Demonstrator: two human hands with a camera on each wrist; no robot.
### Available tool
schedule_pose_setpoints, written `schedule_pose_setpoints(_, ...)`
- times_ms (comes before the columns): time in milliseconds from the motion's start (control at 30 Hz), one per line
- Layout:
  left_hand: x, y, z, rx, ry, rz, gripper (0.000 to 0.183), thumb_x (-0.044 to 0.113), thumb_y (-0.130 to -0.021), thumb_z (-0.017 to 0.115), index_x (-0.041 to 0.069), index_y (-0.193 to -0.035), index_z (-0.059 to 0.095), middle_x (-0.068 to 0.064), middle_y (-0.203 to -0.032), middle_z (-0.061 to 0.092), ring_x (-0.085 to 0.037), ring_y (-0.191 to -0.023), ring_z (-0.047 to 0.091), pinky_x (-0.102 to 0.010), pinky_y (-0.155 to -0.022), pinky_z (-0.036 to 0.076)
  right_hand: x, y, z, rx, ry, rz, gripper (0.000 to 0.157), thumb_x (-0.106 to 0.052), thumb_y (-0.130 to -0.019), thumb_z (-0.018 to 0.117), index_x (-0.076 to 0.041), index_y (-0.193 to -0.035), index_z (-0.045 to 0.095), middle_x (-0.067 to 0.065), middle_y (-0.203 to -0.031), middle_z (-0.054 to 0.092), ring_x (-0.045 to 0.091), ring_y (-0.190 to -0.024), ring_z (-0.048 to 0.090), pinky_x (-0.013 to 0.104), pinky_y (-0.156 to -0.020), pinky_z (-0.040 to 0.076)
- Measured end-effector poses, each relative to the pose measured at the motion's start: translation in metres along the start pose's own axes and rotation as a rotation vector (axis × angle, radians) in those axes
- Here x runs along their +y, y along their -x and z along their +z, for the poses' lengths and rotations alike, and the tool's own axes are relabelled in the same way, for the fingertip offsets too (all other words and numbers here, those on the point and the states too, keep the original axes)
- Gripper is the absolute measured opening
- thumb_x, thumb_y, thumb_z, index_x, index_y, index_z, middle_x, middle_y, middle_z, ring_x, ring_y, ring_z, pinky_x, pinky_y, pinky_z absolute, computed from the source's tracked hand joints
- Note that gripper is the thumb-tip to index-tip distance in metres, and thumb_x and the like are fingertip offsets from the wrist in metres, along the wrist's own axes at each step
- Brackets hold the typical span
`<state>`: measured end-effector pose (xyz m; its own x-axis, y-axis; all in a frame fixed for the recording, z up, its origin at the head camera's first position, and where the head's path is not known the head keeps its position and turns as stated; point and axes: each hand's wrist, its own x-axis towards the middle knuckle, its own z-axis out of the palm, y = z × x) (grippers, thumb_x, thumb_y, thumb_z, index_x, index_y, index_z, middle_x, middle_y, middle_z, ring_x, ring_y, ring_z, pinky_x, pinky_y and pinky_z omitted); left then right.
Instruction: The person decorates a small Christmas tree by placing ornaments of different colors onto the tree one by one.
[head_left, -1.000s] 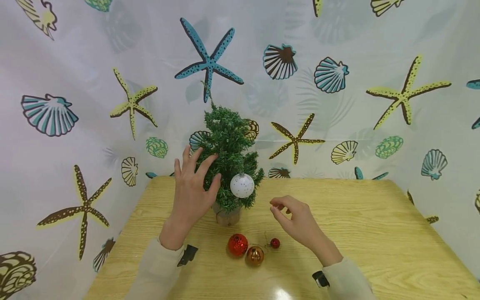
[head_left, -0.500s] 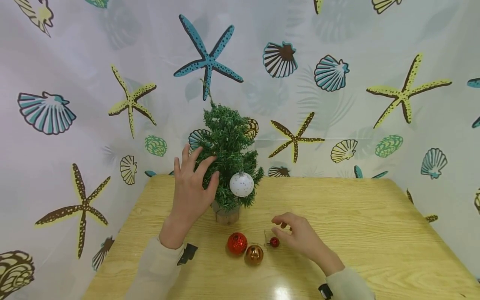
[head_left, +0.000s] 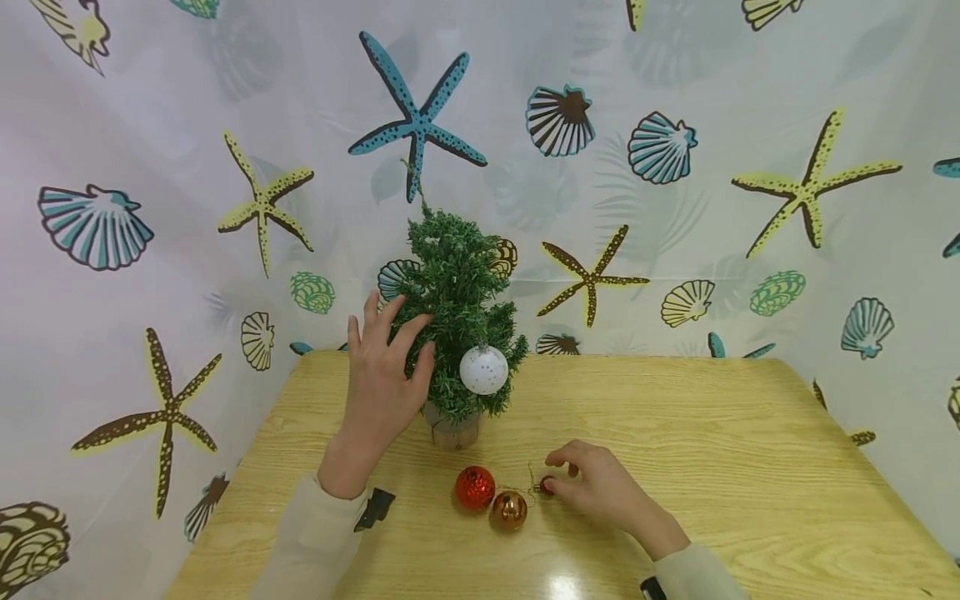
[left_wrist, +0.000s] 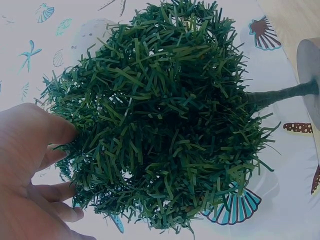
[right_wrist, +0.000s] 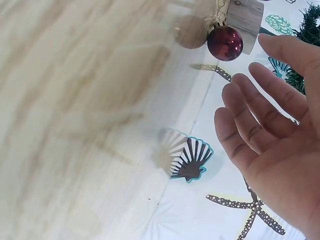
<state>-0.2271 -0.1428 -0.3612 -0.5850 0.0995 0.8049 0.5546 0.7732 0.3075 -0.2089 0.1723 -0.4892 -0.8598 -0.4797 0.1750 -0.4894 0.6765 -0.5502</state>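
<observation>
A small artificial Christmas tree (head_left: 453,283) stands in a round wood-look pot (head_left: 452,433). From its front right hangs a white bauble with dots (head_left: 483,370). My left hand (head_left: 382,375) is at the tree's left side, fingers spread; in the left wrist view the fingertips reach into the outer green branches (left_wrist: 160,110). My right hand (head_left: 600,483) is low over the table, its thumb overlapping a small red bauble (head_left: 547,486). In the right wrist view that shiny bauble (right_wrist: 225,43) lies just beyond the loosely bent fingers, a gold cord at its cap.
A larger red bauble (head_left: 475,488) and a copper-gold bauble (head_left: 510,509) lie in front of the pot on the wooden table (head_left: 675,417). A white curtain (head_left: 480,75) printed with starfish and shells hangs behind and at both sides.
My right hand has moved down and slightly inward to the small red bauble, now partly covering it. My left hand stays at the tree, its thumb a little closer to the fingers.
</observation>
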Motion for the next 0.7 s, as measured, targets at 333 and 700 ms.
schedule_pose_setpoints(333,-0.0002,0.0004,0.0003,0.005,-0.002,0.006,0.027,0.012,-0.101,0.069,0.004,-0.127,0.073,-0.029,-0.150,0.055,-0.053,-0.157,0.027,-0.083,-0.118,0.015,0.0028,-0.0010,0.0019,-0.046,0.020,0.003,0.027,-0.022,-0.093,0.082,-0.006,-0.113,0.078,0.002,-0.105,0.075,0.012,-0.082,0.061,0.024,-0.069,0.050)
schedule_pose_setpoints(700,0.0008,0.0000,-0.0008,0.006,0.004,0.006,0.027,0.012,-0.102,0.068,0.004,-0.126,0.073,-0.030,-0.150,0.055,-0.054,-0.156,0.028,-0.084,-0.117,0.016,0.0043,-0.0003,0.0062,-0.056,0.030,0.006,0.026,-0.018,-0.090,0.084,-0.005,-0.112,0.079,0.000,-0.101,0.076,0.011,-0.082,0.062,0.024,-0.069,0.051)
